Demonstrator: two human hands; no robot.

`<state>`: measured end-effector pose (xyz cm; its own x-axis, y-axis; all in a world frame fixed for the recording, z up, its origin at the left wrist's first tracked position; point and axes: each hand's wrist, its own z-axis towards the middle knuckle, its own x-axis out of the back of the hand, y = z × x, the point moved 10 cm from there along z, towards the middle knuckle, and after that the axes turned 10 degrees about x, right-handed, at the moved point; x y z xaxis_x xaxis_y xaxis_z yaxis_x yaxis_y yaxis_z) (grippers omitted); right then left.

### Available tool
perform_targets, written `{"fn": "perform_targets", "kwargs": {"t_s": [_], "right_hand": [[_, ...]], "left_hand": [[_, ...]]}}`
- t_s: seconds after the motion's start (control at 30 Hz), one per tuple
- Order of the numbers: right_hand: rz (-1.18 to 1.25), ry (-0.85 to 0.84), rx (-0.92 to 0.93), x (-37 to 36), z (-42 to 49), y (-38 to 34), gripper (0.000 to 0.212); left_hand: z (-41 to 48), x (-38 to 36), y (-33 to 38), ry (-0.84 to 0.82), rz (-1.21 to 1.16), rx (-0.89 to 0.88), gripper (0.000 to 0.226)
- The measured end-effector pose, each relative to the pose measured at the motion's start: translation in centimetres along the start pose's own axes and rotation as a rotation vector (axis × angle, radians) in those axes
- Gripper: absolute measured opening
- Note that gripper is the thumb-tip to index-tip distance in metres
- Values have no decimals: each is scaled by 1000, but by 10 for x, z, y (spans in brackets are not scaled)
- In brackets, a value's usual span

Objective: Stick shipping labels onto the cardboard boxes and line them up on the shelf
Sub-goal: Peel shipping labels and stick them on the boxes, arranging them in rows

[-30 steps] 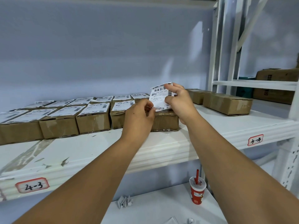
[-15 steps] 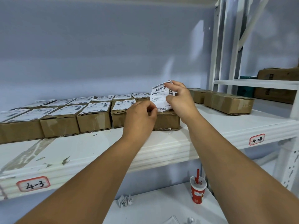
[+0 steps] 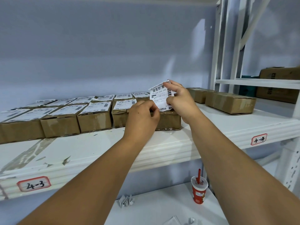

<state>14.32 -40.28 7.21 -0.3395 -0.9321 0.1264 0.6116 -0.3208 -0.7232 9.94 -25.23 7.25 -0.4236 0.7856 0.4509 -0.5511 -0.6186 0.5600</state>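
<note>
A white shipping label (image 3: 159, 98) with barcodes stands almost upright above a brown cardboard box (image 3: 168, 120) on the white shelf (image 3: 162, 143). My right hand (image 3: 180, 101) pinches its top and right edge. My left hand (image 3: 142, 117) pinches its lower left corner, close to the box's top. The box's top face is mostly hidden behind both hands. To the left, two rows of labelled boxes (image 3: 95, 116) run along the shelf.
Two unlabelled boxes (image 3: 229, 103) lie on the shelf at the right, beside white uprights (image 3: 218, 46). Larger cartons (image 3: 279, 85) sit on the neighbouring shelf. On the lower board stand a red cup with a straw (image 3: 198, 190) and crumpled backing paper (image 3: 126, 200). Shelf tags read 4-3 (image 3: 33, 184) and 4-4 (image 3: 259, 139).
Both hands have shifted very slightly with the label, which stays pinched between them over the box. Nothing else has moved.
</note>
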Motion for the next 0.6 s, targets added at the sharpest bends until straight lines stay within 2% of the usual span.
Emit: {"fn": "perform_targets", "kwargs": {"t_s": [0.2, 0.5, 0.6], "right_hand": [[-165, -69, 61, -4, -2, -7, 60], [-247, -4, 51, 2, -4, -8, 46], [-242, 12, -20, 3, -3, 1, 40]], "left_hand": [[-3, -2, -2, -36, -59, 36, 11], [-7, 2, 10, 18, 78, -86, 16], [-8, 2, 11, 37, 135, -104, 15]]}}
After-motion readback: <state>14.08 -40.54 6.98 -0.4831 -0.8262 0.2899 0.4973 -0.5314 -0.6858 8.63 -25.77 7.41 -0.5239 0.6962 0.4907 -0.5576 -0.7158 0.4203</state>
